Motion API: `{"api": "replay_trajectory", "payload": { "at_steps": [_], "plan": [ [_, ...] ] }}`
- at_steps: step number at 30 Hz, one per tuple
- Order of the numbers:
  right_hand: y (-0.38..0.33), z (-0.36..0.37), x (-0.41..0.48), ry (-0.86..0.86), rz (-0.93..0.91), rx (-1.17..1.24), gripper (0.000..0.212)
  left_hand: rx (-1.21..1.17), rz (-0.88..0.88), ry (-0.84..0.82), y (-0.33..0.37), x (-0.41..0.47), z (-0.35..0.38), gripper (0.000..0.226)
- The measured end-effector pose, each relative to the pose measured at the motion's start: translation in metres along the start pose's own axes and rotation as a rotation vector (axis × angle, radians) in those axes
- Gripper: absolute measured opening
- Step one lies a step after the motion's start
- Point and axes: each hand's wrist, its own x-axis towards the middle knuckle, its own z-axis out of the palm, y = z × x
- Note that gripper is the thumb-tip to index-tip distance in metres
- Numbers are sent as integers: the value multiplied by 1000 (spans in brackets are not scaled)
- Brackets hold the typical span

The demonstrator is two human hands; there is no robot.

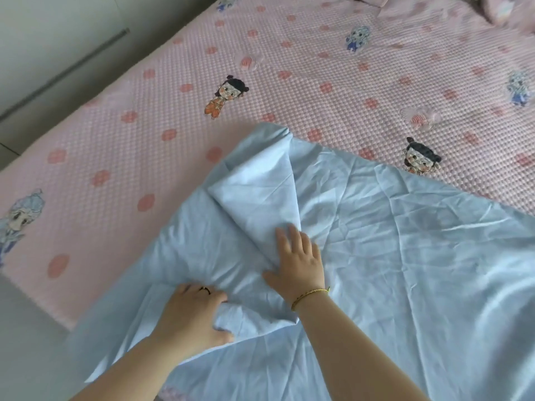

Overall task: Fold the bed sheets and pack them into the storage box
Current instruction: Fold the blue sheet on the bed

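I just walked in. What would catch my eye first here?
A pale blue sheet lies spread, one flap folded in, over the near part of a pink cover dotted with cartoon figures. Two bare hands work on it: the left hand grips a bunched fold near the bottom, and the right hand lies flat on the flap.

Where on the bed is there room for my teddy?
The pink bedspread is bare left of the blue sheet and beyond its far edge. Crowded at the near edge: the left hand grips a fold, the right hand presses the sheet.
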Motion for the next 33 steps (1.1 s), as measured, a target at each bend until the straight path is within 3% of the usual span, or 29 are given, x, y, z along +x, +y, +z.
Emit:
{"api": "replay_trajectory", "payload": {
  "at_steps": [3, 5, 8, 10, 11, 13, 15, 19, 24, 26, 28, 30, 32, 33],
  "plan": [
    [-1, 9, 11, -64, 1, 97, 59, -65, -93, -87, -6, -10, -6, 44],
    [7, 1, 22, -110, 149, 259, 38, -115, -142, -192, -6, -18, -2, 36],
    [31, -22, 34, 174, 441, 801, 39, -229, -159, -262, 14, -20, -7, 35],
    [54, -30, 37, 406, 573, 976, 45, -325, -171, -252, 33, -21, -10, 34],
    [67, -32, 40, 470, 648, 1012, 38, -366, -168, -226, 43, -20, -7, 30],
    [87, -35, 41, 460, 769, 1062, 28, -343, -104, -195, 66, -18, -2, 34],
    [101, -32, 36, 330, 851, 1147, 30, -325, -65, -226, 84, -16, 9, 32],
    [106, -21, 21, 142, 852, 1174, 32, -230, 9, -380, 91, -16, 26, 38],
    [89, -17, 3, 15, 822, 1299, 12, -265, -90, -299, 85, -20, 41, 20],
    [84, -17, -3, -31, 773, 1277, 10, -340, -108, -259, 87, -20, 45, 10],
    [83, -19, -3, 40, 733, 1169, 8, -447, -91, -275, 90, -19, 43, 10],
    [84, -20, -3, 129, 695, 1113, 7, -640, -94, -364, 89, -20, 43, 21],
    [87, -19, -10, 132, 705, 1172, 6, -796, -120, -411, 81, -19, 43, 21],
    [87, -15, -16, 101, 738, 1227, 5, -840, -138, -346, 75, -18, 41, 19]
  ]
}}
